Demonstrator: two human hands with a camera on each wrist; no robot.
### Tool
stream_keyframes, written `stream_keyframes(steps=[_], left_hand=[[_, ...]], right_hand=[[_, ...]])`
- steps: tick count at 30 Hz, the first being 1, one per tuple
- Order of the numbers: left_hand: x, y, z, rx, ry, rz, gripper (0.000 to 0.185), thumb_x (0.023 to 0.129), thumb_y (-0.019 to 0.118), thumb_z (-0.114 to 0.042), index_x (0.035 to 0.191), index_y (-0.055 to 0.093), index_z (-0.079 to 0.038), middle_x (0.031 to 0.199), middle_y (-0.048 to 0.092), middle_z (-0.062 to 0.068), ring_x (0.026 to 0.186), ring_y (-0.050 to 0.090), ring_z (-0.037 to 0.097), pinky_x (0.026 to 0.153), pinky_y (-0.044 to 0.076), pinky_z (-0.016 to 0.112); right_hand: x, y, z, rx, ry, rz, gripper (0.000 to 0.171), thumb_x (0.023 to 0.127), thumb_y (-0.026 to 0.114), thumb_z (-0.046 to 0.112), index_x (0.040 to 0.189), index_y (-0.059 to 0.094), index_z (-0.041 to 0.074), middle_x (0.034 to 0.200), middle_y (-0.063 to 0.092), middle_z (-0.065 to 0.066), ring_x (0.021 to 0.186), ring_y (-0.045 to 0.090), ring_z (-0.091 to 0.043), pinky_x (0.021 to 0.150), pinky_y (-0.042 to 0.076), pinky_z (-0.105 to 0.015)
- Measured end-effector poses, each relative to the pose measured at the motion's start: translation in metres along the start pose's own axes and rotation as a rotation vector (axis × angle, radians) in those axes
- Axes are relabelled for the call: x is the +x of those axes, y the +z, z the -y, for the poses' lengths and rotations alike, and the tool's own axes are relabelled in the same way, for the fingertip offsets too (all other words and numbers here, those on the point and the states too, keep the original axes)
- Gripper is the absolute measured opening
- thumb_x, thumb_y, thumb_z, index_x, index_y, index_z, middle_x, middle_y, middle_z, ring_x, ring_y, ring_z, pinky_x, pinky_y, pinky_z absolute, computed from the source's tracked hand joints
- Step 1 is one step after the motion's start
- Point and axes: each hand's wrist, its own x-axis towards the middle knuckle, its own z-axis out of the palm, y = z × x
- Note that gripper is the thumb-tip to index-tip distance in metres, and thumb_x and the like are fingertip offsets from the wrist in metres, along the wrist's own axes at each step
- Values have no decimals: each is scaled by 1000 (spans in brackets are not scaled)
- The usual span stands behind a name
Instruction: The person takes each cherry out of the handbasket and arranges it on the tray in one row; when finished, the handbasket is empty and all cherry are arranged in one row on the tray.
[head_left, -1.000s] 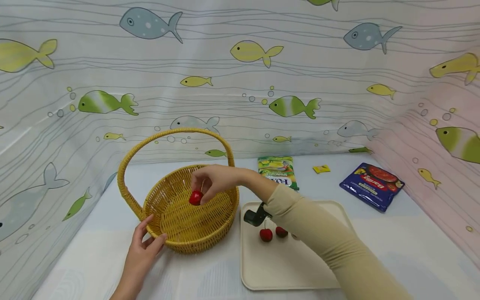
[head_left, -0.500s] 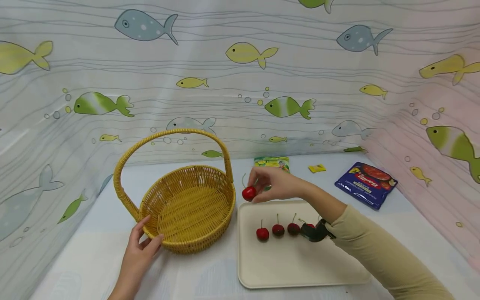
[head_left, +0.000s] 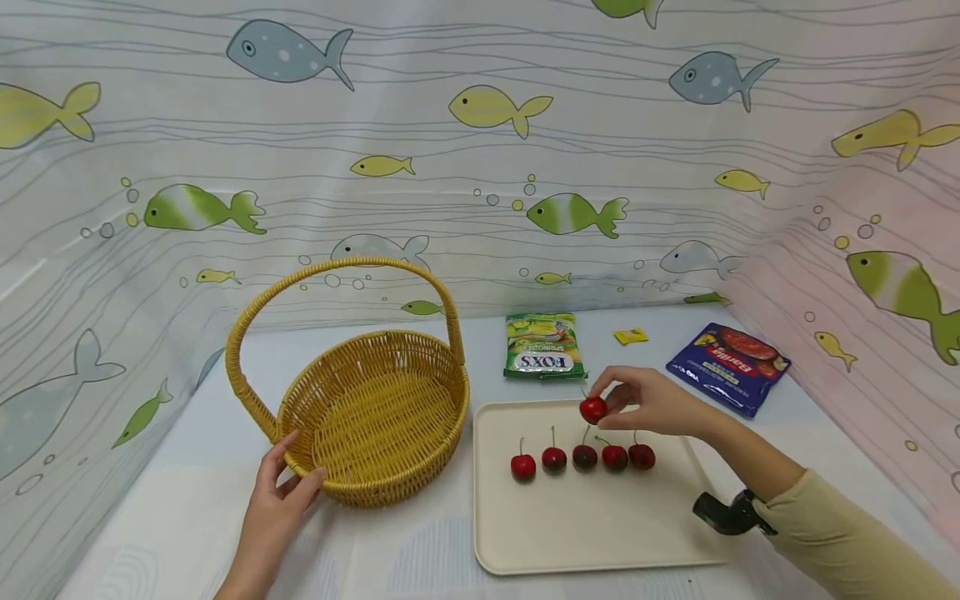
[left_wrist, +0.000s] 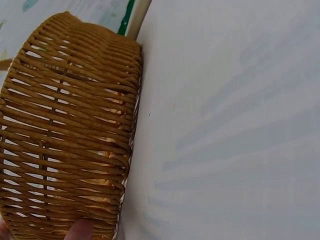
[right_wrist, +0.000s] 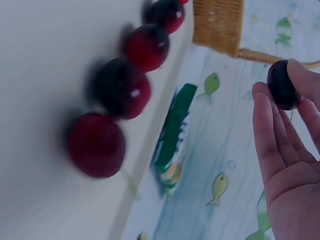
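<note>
Where the right hand (head_left: 651, 400) pinched a cherry (head_left: 593, 409) inside the wicker basket (head_left: 375, 412) a second ago, it now holds that cherry above the cream tray (head_left: 592, 533), centre right of frame, just over a row of five cherries (head_left: 584, 457). Basket now looks empty, so emptying seems nearly finished. Left hand (head_left: 281, 500) still grips the basket's near rim, lower left.

Left hand (head_left: 273, 508): extended forward, thumb and fingers curled in a grip, forearm bare. Right hand (head_left: 648, 404): raised, fingertips (right_wrist: 290, 82) pinched together, palm facing left. Right arm: beige sleeve, black wrist-mounted device.
</note>
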Motion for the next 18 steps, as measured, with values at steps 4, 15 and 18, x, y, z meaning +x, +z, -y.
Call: stream_keyframes(steps=[4,15,18], left_hand=[[0,0,0,-9,-9,2,78,94,56,-28,151,4,-20,152,-11,18,131,26,40,75,43,14],[0,-1,1,-15,-4,4,78,94,56,-27,151,4,-19,152,-9,19,130,28,39,75,43,14],[1,-1,0,-17,4,7,77,94,56,-27,151,5,-19,152,-9,18,130,28,39,75,43,13]], right_hand=[[-21,-5,-15,-9,20,-33,27,81,73,15,104,60,8,99,62,-7,83,64,-17,75,52,-30],[-63,-17,-50,-95,111,-105,26,79,75,17,100,61,7,92,61,-4,76,60,-13,69,52,-26],[-71,-20,-57,-97,143,-109,28,78,76,17,99,61,5,92,60,-6,76,59,-13,67,51,-25]])
